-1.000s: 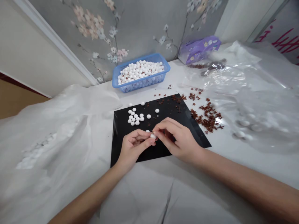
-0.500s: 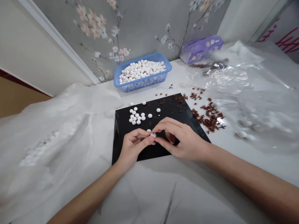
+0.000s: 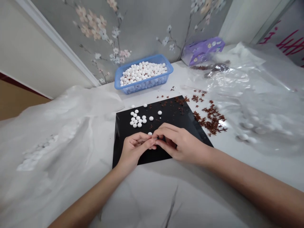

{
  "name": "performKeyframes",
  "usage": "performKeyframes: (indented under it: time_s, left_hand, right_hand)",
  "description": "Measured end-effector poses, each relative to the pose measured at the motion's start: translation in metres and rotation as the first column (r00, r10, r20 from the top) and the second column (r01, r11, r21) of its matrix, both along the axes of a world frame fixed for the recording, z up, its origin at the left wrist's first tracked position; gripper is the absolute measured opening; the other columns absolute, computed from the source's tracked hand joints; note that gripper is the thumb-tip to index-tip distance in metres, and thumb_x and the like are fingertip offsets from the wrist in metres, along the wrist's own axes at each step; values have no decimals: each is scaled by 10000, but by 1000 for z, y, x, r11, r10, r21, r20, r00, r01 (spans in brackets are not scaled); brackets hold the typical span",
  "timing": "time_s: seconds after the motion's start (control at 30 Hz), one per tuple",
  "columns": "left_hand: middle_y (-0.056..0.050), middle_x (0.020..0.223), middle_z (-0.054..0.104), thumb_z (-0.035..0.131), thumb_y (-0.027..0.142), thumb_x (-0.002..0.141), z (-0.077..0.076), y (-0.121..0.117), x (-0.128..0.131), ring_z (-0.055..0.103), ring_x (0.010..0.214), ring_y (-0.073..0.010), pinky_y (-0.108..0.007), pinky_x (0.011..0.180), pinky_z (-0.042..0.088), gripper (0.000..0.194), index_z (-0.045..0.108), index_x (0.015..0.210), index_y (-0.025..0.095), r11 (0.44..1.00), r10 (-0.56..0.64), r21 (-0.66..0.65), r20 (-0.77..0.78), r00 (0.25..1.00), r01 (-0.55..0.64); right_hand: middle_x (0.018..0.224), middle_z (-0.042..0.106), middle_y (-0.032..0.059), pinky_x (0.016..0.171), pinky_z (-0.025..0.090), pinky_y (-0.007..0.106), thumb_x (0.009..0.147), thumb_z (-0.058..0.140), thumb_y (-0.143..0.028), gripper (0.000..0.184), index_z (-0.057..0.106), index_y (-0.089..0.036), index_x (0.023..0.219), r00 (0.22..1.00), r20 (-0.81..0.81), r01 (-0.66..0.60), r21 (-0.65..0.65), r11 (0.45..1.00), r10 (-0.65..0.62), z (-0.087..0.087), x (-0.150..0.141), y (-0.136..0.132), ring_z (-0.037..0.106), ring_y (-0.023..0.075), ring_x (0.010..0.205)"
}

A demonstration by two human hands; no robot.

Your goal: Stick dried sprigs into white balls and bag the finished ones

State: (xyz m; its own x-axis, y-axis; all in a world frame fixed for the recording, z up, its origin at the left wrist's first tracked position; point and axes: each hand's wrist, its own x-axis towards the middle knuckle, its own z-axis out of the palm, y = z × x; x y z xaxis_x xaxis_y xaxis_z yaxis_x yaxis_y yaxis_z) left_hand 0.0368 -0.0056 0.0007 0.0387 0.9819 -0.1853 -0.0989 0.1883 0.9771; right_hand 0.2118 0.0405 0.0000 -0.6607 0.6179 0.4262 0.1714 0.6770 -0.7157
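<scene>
Over the black board (image 3: 123, 152), my left hand (image 3: 134, 147) and my right hand (image 3: 181, 142) meet fingertip to fingertip. Both pinch a small white ball between thumbs and forefingers, and the fingers now cover nearly all of it. Just behind the fingertips, one white ball (image 3: 150, 133) rests on the board. A cluster of similar white balls (image 3: 138, 118) lies farther back to the left, with single balls (image 3: 151, 118) beside it. Small brown star-shaped pieces (image 3: 181, 100) are scattered along the board's far right part.
A blue basket (image 3: 144, 84) full of white balls stands by the wall. Right of the board spreads a heap of brown star-shaped pieces (image 3: 212, 118). Clear plastic bags (image 3: 268, 104) cover the right side, near a purple packet (image 3: 203, 50). A whitish plastic bag (image 3: 71, 158) fills the left.
My right thumb and forefinger have closed in on the white ball, which showed between the fingertips before and is now mostly hidden. The view has shifted slightly.
</scene>
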Motion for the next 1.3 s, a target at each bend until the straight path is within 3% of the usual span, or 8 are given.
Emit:
performKeyframes:
  time_s: [0.2, 0.27, 0.37, 0.43, 0.57, 0.97, 1.13, 1.3]
  left_hand:
    - [19, 729, 649, 641, 310, 766, 5, 3, 0, 597, 657, -93, -206, 635, 476, 115, 635, 770, 194, 993, 54, 112, -305, 951, -20]
    - [16, 688, 609, 604, 328, 787, 11, 7, -4, 534, 602, -94, -221, 577, 429, 139, 627, 757, 193, 978, 97, 206, -537, 838, 18]
    - [18, 643, 535, 575, 332, 793, 21, 14, -12, 470, 596, -112, -244, 556, 374, 143, 629, 752, 205, 946, 155, 287, -805, 573, 148]
    - [14, 658, 522, 563, 340, 788, 25, 17, -17, 494, 656, -133, -253, 576, 372, 142, 632, 766, 218, 942, 155, 260, -897, 413, 211]
    - [19, 682, 536, 538, 340, 780, 26, 20, -22, 526, 710, -146, -249, 567, 370, 136, 633, 785, 243, 957, 116, 170, -966, 229, 234]
    - [9, 728, 583, 538, 276, 772, 21, 25, -31, 531, 683, -162, -257, 582, 383, 169, 624, 915, 246, 939, 190, 247, -952, 240, 237]
    - [-19, 810, 618, 533, 294, 812, 12, 25, -32, 551, 776, -196, -271, 569, 354, 187, 664, 940, 256, 908, 325, 351, -935, 141, 230]
    - [-29, 875, 623, 552, 323, 814, 12, 25, -30, 571, 810, -190, -264, 599, 389, 165, 677, 891, 247, 900, 346, 390, -910, 227, 192]
  right_hand:
    - [866, 545, 20, 451, 389, 181, 801, 547, -175, 230, 533, -173, 1031, 994, -45, 95, -29, 995, -96, 7, 11, 15, 416, 43, 474]
    - [853, 554, 17, 449, 381, 199, 801, 543, -197, 270, 524, -179, 1070, 955, -29, 295, -11, 955, -295, 9, 20, 28, 425, 55, 465]
    - [894, 584, 39, 524, 390, 250, 820, 478, -177, 197, 583, -186, 986, 787, 109, 594, 129, 794, -607, 8, 36, 47, 459, 86, 500]
    - [958, 595, 55, 527, 369, 272, 835, 450, -195, 205, 617, -193, 954, 693, 226, 650, 216, 728, -685, 4, 44, 56, 486, 107, 524]
    - [998, 598, 56, 504, 324, 280, 853, 455, -278, 244, 637, -217, 1004, 629, 400, 587, 316, 745, -666, -7, 46, 61, 560, 158, 639]
    - [743, 630, 22, 484, 310, 253, 833, 493, -220, 106, 588, -183, 862, 716, 211, 594, 316, 740, -665, -10, 28, 50, 501, 127, 505]
    - [840, 647, 45, 537, 403, 254, 826, 498, -174, 113, 609, -183, 845, 816, 103, 536, 234, 811, -569, -7, 25, 44, 541, 125, 556]
    - [908, 666, 60, 569, 451, 257, 847, 487, -165, 155, 640, -182, 868, 885, 43, 449, 191, 873, -464, -7, 23, 41, 610, 155, 694]
